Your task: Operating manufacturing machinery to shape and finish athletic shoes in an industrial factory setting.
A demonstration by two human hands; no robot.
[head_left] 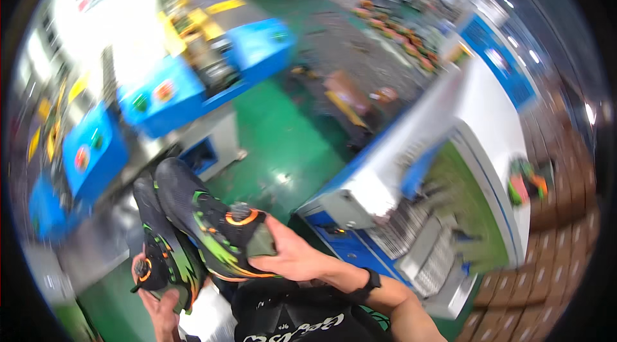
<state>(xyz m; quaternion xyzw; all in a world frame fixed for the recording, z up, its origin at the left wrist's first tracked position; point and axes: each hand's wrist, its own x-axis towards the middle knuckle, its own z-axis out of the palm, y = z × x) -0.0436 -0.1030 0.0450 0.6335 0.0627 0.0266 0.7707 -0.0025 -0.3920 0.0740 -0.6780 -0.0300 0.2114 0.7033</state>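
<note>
Above the green factory floor (270,130), the person's right hand (292,255) is gripping a black sports shoe with green and orange flashes and an orange dial (212,220), fingers curled around its heel end. Just beside it, the left hand (159,306) is clasping a matching second black shoe (160,252) from below, both raised at chest height, near blue machines (167,94).

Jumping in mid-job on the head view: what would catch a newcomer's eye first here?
First, the two black shoes with green and orange markings at lower left: the right hand grips the upper shoe, and the left hand holds the lower shoe from beneath. Next come the blue machines across the green floor, and a white-and-blue machine at right.
</note>
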